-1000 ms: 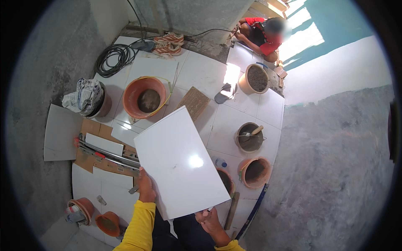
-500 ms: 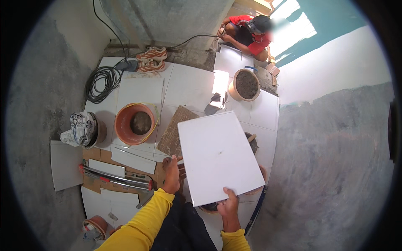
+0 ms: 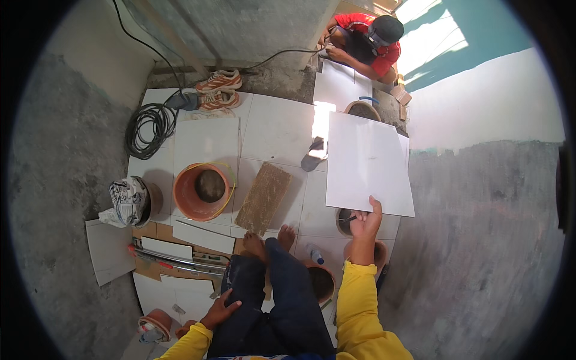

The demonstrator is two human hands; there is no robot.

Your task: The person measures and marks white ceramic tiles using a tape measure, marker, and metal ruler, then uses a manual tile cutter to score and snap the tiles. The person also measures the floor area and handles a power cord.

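Note:
With its thumb on top and fingers beneath, my right hand [image 3: 365,223] grips the near edge of a white floor tile [image 3: 369,159]. The tile is held out to the right, over the floor, and hides part of a bucket of grey mortar [image 3: 363,110] behind it. My left hand [image 3: 221,309] rests on my left thigh, fingers apart and holding nothing. Just beyond my bare feet lies a rough brown board [image 3: 264,198]. A small container with a tool in it [image 3: 345,221] shows partly below the tile.
An orange bucket [image 3: 187,201] stands left of the board. A tile cutter [image 3: 174,261] lies among cut tiles. Coiled black cable [image 3: 144,135] and shoes [image 3: 221,90] are at the far left. A person in red [image 3: 366,48] crouches at the back. A plastic bottle [image 3: 314,254] lies near my feet.
The tile has moved forward and to the right, carried by my right hand. My left hand has drawn back from beside the tile to my thigh.

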